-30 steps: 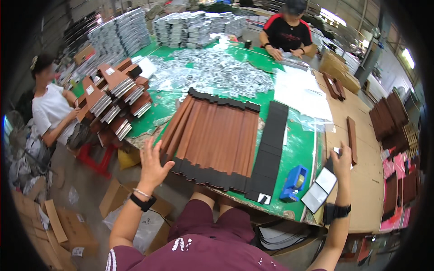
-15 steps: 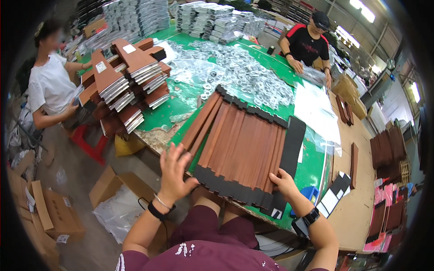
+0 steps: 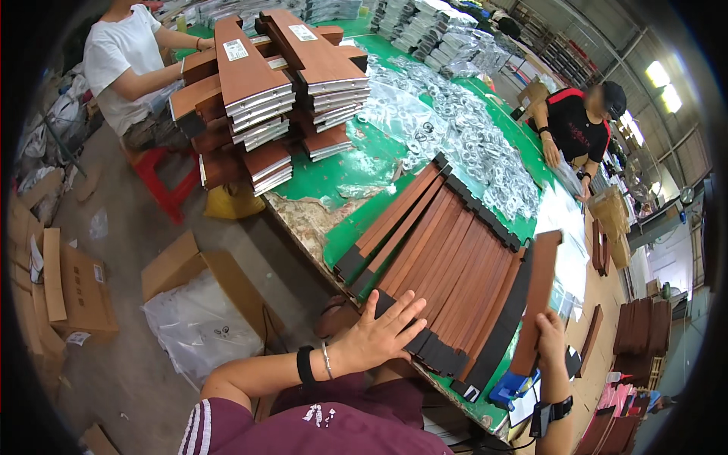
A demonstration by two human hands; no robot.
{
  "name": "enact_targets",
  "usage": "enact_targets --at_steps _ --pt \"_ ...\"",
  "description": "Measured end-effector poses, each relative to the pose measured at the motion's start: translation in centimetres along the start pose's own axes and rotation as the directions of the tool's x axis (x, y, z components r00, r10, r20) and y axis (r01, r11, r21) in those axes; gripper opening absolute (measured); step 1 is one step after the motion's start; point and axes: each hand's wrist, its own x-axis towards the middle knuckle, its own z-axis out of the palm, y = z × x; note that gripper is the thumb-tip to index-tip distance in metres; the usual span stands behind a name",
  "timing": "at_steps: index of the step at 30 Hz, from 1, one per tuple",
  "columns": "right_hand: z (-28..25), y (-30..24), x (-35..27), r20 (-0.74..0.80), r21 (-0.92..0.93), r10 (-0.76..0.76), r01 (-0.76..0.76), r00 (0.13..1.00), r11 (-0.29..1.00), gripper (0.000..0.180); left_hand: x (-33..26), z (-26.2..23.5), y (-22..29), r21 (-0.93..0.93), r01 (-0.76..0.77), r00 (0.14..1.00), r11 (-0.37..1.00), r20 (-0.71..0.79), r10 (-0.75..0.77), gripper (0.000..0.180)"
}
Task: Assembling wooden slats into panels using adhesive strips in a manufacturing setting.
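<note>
A row of reddish-brown wood-look slats with black ends lies side by side on the green table in front of me. Over the row's near black ends, my left hand is open with spread fingers; whether it presses on them I cannot tell. My right hand grips the lower part of a single brown slat, tilted upright at the row's right side. Between that slat and the row runs a flat black strip. Two slats at the row's left end lie slightly fanned apart.
Stacked brown panels with labels stand at the left, a person in white behind them. Loose grey metal pieces cover the table's far part, where a person in black works. An open carton with plastic lining and a red stool stand on the floor.
My right hand has taken up one slat and moved right with it. My left hand has come rightward to the row's near ends. The whole view has shifted.
</note>
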Motion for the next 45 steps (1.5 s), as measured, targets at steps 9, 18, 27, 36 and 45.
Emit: enact_targets --at_steps 9,18,27,36,45 --pt "2.5 -8.0 9.9 0.061 -0.506 -0.549 0.5 0.834 0.703 0.051 -0.3 -1.5 -3.3 -0.089 0.058 0.998 0.994 0.013 -0.057 0.077" --pt "10.1 -12.9 19.3 0.369 -0.327 -0.453 0.57 0.812 0.754 0.054 -0.7 -4.6 -8.6 -0.444 0.377 0.902 0.813 -0.022 -0.431 0.097" --pt "10.6 -15.8 19.2 0.609 -0.415 -0.044 0.364 0.792 0.834 0.056 -1.9 -2.1 -10.3 -0.623 0.343 0.899 0.703 0.002 -0.437 0.085" --pt "9.2 -12.3 15.7 0.351 -0.398 -0.672 0.753 0.652 0.524 0.061 -2.6 -0.8 -9.8 -0.674 0.34 0.871 0.656 -0.038 -0.49 0.093" --pt "11.8 -8.9 13.9 0.412 -0.6 -0.565 0.68 0.715 0.422 0.059 -2.5 -0.5 -9.1 -0.706 0.356 0.845 0.612 -0.036 -0.533 0.091"
